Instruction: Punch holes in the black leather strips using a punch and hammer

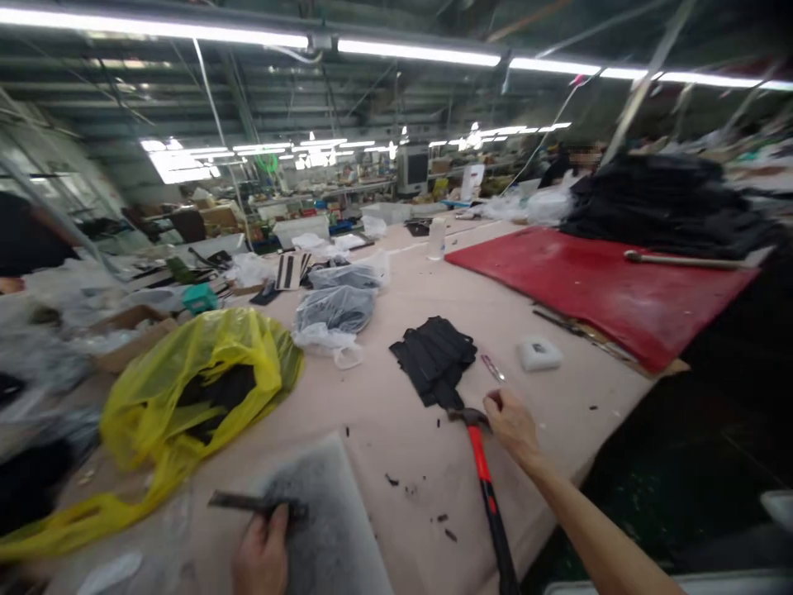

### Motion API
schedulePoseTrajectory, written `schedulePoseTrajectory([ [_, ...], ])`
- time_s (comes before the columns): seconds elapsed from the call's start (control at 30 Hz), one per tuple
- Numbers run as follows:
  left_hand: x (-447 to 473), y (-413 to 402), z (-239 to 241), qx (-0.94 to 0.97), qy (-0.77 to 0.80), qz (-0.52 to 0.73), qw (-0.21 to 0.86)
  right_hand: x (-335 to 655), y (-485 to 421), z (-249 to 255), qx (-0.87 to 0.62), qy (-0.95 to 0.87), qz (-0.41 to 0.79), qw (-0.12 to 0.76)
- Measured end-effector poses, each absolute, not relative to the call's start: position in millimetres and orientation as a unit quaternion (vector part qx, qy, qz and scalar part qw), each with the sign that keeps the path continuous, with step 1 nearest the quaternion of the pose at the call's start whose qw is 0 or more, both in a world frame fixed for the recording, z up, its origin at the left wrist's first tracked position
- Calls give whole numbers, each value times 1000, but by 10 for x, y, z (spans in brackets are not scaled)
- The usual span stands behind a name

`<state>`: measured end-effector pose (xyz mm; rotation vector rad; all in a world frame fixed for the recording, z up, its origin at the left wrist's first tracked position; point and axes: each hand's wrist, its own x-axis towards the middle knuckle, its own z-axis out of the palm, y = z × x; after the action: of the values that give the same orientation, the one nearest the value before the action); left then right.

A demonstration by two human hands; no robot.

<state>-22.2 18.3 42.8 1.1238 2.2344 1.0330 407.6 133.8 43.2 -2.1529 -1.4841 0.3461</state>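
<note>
My left hand [263, 552] is closed on a dark flat metal tool [248, 502] that lies across a grey smudged pad [331, 512] at the table's near edge. My right hand [511, 423] rests on the head of a hammer [486, 487] with a red and black handle; its fingers curl loosely over the head. Just beyond the hammer head lies a small pile of black fabric pieces [434, 357]. A small pink-handled tool [494, 368] sits right of the pile.
A yellow plastic bag [186, 388] with dark cloth lies at left. Clear bags of fabric [334, 310], a white block [538, 354], a red mat [595, 285] and a heap of black cloth [662, 202] lie farther off. A person stands behind that heap. The table edge runs at right.
</note>
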Motion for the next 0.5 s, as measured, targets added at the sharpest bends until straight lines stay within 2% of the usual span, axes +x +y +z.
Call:
schedulePoseTrajectory([
  [0.13, 131, 362, 786, 203, 624, 613, 440, 3442, 1022, 612, -671, -649, 224, 280],
  [0.23, 383, 347, 902, 76, 517, 653, 548, 3250, 902, 694, -646, -678, 207, 282],
  [0.37, 479, -25, 958, -38, 494, 639, 588, 3280, 857, 592, -669, -666, 234, 235],
  [0.5, 325, -594, 928, -91, 474, 655, 582, 2753, 858, 474, -579, -720, 306, 231],
])
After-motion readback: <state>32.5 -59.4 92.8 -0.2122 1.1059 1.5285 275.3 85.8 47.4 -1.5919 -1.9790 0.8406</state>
